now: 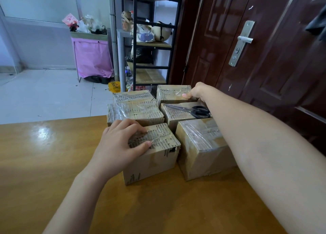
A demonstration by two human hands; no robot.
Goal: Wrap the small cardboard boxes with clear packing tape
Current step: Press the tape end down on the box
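Currently, the nearest cardboard box [153, 154] is gripped from above by the left hand [121, 143], fingers curled over its taped, torn top and thumb pressed near the front edge. Just right of that grip, touching the box, a larger taped box [202, 149] is seen. Farther off, the far box [172, 92] is held at its right corner by the right hand [195, 91], thumb on top. Directly below that hand, black-handled scissors [192, 110] are laid on another box [178, 115]. All are set on the wooden table [53, 163].

Surface: glossy wooden table [53, 163].
On it: taped cardboard boxes [151, 156], clustered touching at far right edge.
Count: six visible.
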